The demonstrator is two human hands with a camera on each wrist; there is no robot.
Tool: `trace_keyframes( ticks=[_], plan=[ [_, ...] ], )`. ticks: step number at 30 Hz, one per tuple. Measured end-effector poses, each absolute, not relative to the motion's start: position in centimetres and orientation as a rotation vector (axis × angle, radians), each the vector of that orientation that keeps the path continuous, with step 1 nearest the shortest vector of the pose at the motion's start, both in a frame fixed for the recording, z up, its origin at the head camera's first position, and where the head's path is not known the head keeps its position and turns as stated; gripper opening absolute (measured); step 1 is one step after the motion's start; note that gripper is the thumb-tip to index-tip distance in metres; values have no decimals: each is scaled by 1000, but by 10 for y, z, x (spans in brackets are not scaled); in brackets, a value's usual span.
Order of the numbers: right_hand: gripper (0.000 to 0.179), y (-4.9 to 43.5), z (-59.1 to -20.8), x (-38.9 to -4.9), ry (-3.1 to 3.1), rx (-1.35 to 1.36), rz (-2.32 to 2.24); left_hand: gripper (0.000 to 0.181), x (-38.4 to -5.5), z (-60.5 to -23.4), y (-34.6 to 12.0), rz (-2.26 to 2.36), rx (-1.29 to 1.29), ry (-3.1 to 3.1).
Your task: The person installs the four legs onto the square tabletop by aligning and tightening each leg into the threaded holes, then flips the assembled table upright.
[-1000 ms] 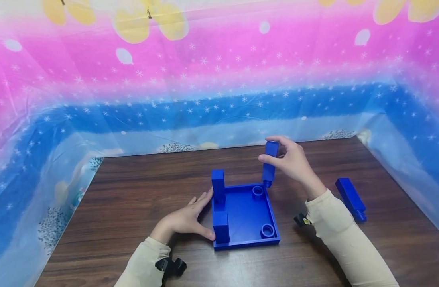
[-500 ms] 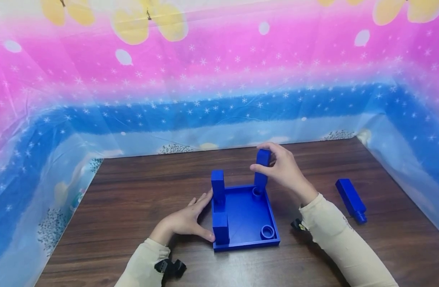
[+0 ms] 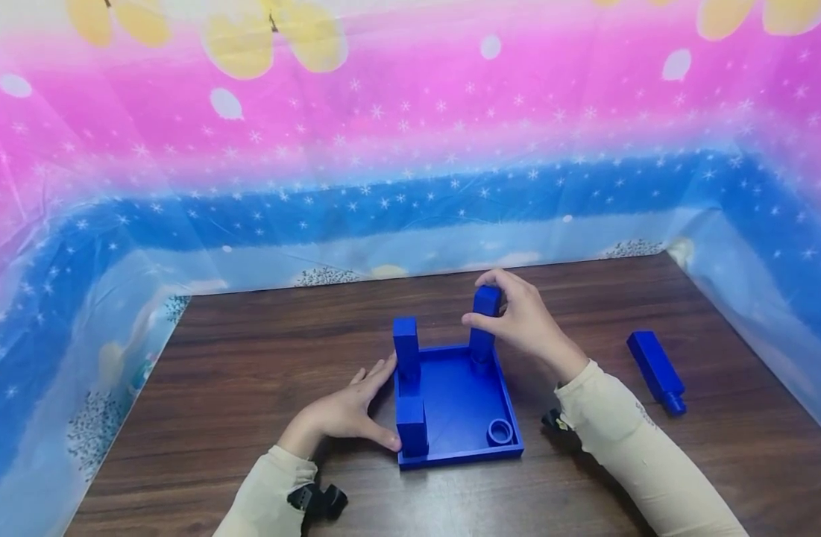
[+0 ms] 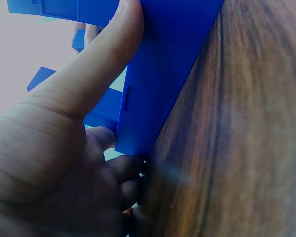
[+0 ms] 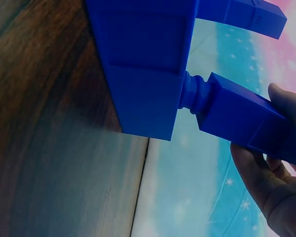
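Right hand [image 3: 523, 317] | blue leg [image 3: 482, 341] | lowered, shifted leftward, over far-right ring [image 3: 479, 367]

The left arm [image 3: 259, 496] and the right arm [image 3: 652, 451], both in cream sleeves [image 3: 618, 406], are stretched forward. The left hand [image 3: 343, 414] is low, its thumb [image 3: 382, 432] spread apart from the fingers. The right hand [image 3: 523, 317] is farther forward and raised, with thumb and fingers in a pinching grip, the index finger [image 3: 496, 276] arched above the thumb.
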State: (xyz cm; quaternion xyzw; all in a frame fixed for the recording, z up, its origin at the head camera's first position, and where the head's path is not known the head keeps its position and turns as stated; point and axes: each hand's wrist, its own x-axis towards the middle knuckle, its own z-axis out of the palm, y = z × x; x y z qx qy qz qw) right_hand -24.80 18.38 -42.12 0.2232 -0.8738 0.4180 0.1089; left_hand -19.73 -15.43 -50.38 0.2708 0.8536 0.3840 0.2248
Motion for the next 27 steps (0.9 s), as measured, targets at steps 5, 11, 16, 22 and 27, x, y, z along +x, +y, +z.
trace_keyframes(
  ticks=[5, 11, 16, 22, 27],
  plan=[
    [49, 185, -418, -249, -2567, 708, 1203, 146, -196, -496, -152, 1057, 767, 2360],
    [49, 187, -416, -247, -2588, 770, 1175, 146, -200, -503, -154, 1069, 748, 2347],
    [48, 188, -417, -245, -2615, 821, 1167, 144, -194, -493, -151, 1065, 765, 2354],
    [48, 190, -419, -246, -2599, 893, 1180, 143, -189, -481, -150, 1026, 722, 2374],
    [57, 194, -420, -250, -2641, 975, 1201, 140, -186, -480, -150, 1028, 707, 2362]
  ],
)
